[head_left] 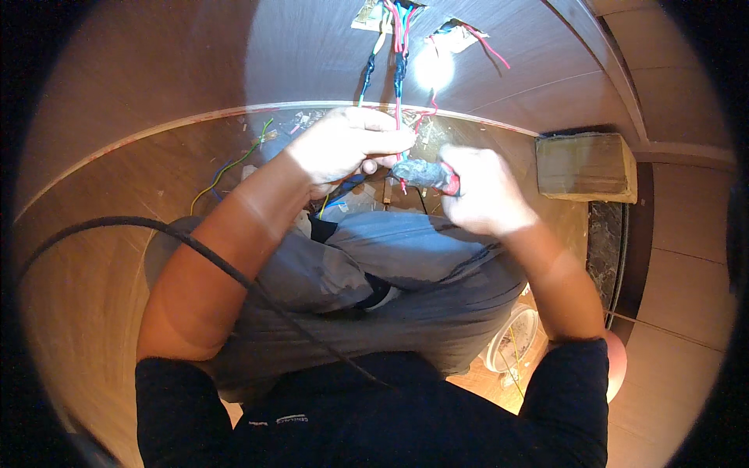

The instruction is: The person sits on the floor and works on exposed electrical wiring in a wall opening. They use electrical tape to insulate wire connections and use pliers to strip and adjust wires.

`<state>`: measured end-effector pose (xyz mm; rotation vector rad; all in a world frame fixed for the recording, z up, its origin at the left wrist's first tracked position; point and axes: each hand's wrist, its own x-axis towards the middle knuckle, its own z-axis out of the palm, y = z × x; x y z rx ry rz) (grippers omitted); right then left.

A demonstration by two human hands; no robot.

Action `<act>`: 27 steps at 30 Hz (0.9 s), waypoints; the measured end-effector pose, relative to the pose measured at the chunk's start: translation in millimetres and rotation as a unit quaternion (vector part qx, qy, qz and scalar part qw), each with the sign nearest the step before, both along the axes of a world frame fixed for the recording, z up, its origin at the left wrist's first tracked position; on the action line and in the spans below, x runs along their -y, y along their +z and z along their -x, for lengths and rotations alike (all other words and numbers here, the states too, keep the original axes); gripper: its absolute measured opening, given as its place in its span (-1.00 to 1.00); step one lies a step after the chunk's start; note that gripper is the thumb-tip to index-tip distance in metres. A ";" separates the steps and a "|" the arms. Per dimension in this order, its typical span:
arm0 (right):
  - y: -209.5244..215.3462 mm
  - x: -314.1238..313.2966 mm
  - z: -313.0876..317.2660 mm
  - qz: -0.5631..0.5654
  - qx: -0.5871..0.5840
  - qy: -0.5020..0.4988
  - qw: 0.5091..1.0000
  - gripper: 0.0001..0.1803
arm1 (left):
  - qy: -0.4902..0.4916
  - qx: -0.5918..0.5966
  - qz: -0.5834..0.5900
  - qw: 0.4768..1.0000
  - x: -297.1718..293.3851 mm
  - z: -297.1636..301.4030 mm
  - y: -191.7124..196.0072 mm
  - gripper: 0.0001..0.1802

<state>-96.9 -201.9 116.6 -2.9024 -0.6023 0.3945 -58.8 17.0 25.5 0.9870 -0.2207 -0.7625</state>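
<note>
My left hand (343, 147) is closed in a pinch on a bundle of red and green wires (399, 109) that hangs from a cut-out in the panel. My right hand (485, 191) grips a pair of pliers (421, 173) with red handles. Its worn grey head lies across the wires just below my left fingertips; whether the jaws bite on them I cannot tell. A red wire end (404, 187) sticks out under the head. Higher up, black tape (400, 70) wraps the bundle. Beside it hangs a pale wire with a second taped joint (368, 72).
A second cut-out (460, 35) has a loose red wire (493, 53). Green-yellow wire (226, 166) and scraps lie on the floor. A cardboard box (585, 167) stands right, a round tub (511, 339) near my right elbow. A black cable (211, 253) crosses my left arm.
</note>
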 end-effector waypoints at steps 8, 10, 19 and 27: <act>-18.7 -6.5 33.5 -0.296 -0.185 -0.216 0.912 -0.84 | 0.010 0.005 -0.003 1.000 2.5 0.4 -3.7 -0.79; -9.1 0.1 31.3 -0.238 -0.081 -0.112 0.961 -0.72 | 0.023 -0.013 -0.031 0.999 3.3 1.7 -1.4 -0.79; -5.7 -7.6 27.4 0.001 0.238 0.047 0.970 -0.46 | 0.023 0.013 -0.048 0.998 2.3 3.8 8.8 -0.76; -10.5 -9.5 20.9 0.033 0.284 0.041 0.957 -0.41 | 0.044 0.011 -0.030 0.999 5.9 5.0 0.9 -0.78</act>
